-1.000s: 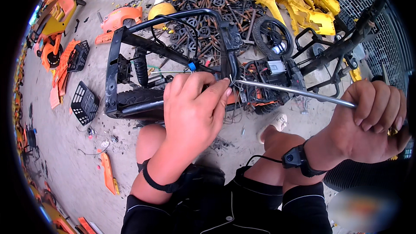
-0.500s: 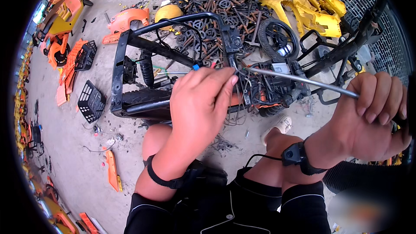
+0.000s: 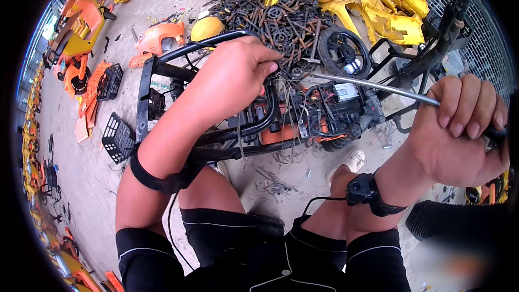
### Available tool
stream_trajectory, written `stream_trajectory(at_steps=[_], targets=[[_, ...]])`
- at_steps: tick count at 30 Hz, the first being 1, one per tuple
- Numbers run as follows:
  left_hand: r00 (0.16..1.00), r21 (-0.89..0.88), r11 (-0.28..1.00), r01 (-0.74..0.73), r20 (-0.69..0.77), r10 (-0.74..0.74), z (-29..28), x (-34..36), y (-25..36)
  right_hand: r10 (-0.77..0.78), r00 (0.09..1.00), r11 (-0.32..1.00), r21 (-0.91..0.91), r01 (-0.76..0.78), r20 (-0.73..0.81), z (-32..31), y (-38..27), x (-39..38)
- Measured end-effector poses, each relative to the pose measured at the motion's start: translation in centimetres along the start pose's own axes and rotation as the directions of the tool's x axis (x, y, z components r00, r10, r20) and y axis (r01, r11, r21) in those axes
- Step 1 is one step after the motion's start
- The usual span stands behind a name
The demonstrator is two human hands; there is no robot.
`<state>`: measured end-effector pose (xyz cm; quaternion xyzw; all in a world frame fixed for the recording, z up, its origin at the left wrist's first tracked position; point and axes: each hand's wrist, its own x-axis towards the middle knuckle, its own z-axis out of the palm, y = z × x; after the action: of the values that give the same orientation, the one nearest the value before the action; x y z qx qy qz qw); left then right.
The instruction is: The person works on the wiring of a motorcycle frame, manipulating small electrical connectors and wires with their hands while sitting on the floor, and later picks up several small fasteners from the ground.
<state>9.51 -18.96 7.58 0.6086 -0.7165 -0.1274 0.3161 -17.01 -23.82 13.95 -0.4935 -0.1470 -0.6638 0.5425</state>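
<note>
My right hand point(image 3: 459, 130) is closed around the dark handle of a long screwdriver point(image 3: 384, 87). Its grey metal shaft points left across the vehicle, with the tip a short way from my left fingers. My left hand point(image 3: 235, 70) reaches over the black metal frame point(image 3: 143, 94) of a stripped-down scooter. Thumb and forefinger are pinched together beside the bent tube at its middle; what they hold is too small to make out. Loose wires point(image 3: 292, 113) hang below the fingers, next to a silver box point(image 3: 346, 92) among the exposed parts.
Beyond the frame lies a heap of rusty metal parts point(image 3: 275, 27), with a black wheel point(image 3: 344, 51) at its right. Yellow body panels point(image 3: 373, 13) are piled behind. Two black baskets, one nearer point(image 3: 118, 136), and orange panels point(image 3: 159, 38) lie left. A brick wall point(image 3: 432, 0) stands far right.
My left hand has moved forward, from above the wires to beside the frame's bent tube. The screwdriver has risen slightly, and its tip is now apart from my left fingers.
</note>
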Motion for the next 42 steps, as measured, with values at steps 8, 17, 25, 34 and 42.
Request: stream_trajectory(at_steps=[8,17,25,34,42], targets=[[0.964,-0.239,0.934,0.264,0.111,-0.244,-0.8,0.2,-0.9,0.112,0.990,0.994,0.004,-0.112,-0.083,-1.6,0.7,0.9],[0.928,-0.327,0.870,0.370,0.173,-0.330,-0.7,0.7,-1.6,0.187,0.981,0.982,-0.012,-0.188,-0.056,-1.5,4.6,3.5],[0.995,-0.107,0.994,0.038,-0.084,-0.047,0.6,-0.2,-1.9,0.231,0.973,0.972,-0.036,-0.232,-0.022,-1.7,5.7,4.3],[0.994,-0.144,0.987,0.077,-0.069,-0.088,0.7,-0.1,-2.0,0.242,0.970,0.968,-0.061,-0.243,-0.010,-1.9,5.8,5.4],[0.992,-0.166,0.980,0.108,-0.051,-0.118,0.5,-0.2,-1.9,0.255,0.967,0.965,-0.066,-0.255,0.004,-2.1,6.0,6.0]])
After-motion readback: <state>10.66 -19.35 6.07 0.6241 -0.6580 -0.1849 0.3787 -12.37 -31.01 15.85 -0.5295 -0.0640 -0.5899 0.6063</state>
